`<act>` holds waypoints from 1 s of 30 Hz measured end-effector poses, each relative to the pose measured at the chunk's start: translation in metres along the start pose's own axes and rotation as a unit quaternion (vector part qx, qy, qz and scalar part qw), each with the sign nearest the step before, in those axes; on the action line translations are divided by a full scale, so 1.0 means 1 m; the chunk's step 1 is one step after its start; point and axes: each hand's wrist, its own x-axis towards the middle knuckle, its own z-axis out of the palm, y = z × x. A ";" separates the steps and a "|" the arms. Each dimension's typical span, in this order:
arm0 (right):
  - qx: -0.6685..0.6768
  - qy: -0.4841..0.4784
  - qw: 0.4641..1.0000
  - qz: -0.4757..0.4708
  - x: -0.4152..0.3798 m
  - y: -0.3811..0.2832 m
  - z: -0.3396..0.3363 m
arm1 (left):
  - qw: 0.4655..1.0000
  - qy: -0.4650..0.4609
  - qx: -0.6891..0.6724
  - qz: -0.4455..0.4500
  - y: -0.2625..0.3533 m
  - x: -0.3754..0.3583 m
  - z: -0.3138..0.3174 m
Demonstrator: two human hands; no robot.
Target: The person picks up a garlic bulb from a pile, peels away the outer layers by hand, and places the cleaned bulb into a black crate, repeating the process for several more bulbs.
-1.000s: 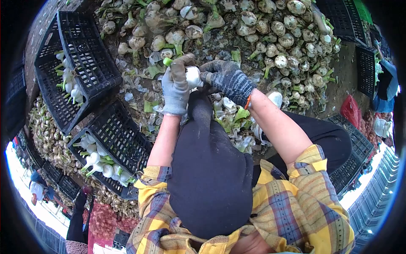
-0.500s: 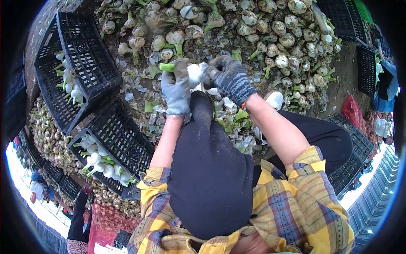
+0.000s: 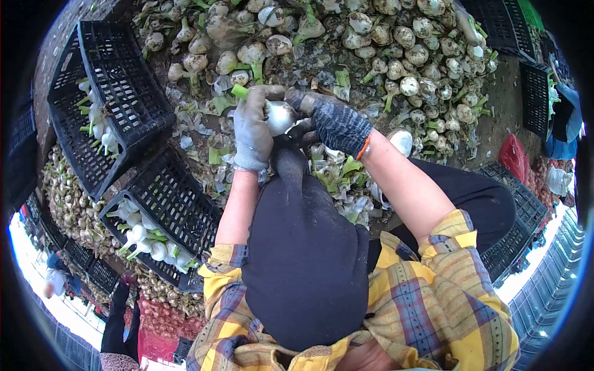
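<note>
A whitish garlic bulb (image 3: pixel 279 117) with a cut green stem is between my gloved hands, above my dark-clad knee. My left hand (image 3: pixel 252 127), in a grey glove, is closed round the bulb and its stem, which sticks up past the fingers. At the bulb's right side my right hand (image 3: pixel 331 122), in a dark striped glove, has its fingers bent against the bulb. Whether the right fingers pinch a bit of skin is too small to tell. Below both hands, peeled skins (image 3: pixel 346 167) litter the ground.
Unpeeled, soil-marked bulbs (image 3: pixel 405 55) lie heaped ahead and to the right. Two black crates (image 3: pixel 133 80) (image 3: pixel 176 191) with cleaned bulbs stand at the left. Another black crate (image 3: pixel 516 213) is at the right. A person's legs (image 3: pixel 117 315) show at the lower left.
The bulb has moved slightly left and down and is tilted differently. My right hand has shifted left, with its fingers now round the bulb's lower right side.
</note>
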 end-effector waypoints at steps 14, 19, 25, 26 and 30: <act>-0.097 0.076 0.990 -0.073 -0.004 0.003 0.005 | 0.977 0.114 -0.170 -0.052 -0.025 -0.008 0.015; -0.233 0.110 0.962 -0.085 0.000 0.010 0.007 | 0.966 0.111 -0.227 -0.052 -0.020 -0.008 0.018; -0.341 0.184 0.911 -0.142 0.023 0.030 -0.026 | 0.950 0.104 -0.264 -0.126 0.000 -0.005 0.006; -0.313 0.174 0.926 -0.119 0.021 0.023 -0.023 | 0.943 0.106 -0.284 -0.136 -0.002 -0.003 0.006; -0.178 0.025 0.980 -0.084 0.000 0.006 -0.005 | 0.965 0.081 -0.225 -0.111 -0.014 -0.004 0.006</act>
